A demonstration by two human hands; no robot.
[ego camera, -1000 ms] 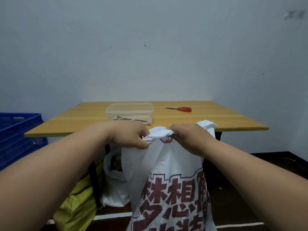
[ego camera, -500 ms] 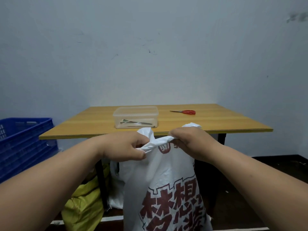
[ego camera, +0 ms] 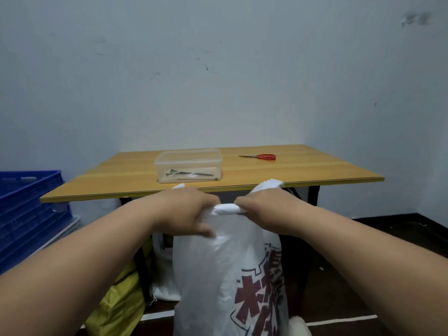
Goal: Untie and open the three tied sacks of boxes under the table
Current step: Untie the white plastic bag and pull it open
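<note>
Hands meet at the twisted top of the white sack (ego camera: 218, 275), which stands upright on the floor in front of the tabletop (ego camera: 303, 170). Left hand (ego camera: 184, 214) and right hand (ego camera: 264, 212) each have their fingers curled tight around the sack's bunched neck, a short rolled stretch of it spanning the gap between them. Behind, under the tabletop, sit a second white sack (ego camera: 162, 275) and a yellow sack (ego camera: 121, 301). On the tabletop lie a clear plastic box (ego camera: 189, 164) and red scissors (ego camera: 263, 156).
</note>
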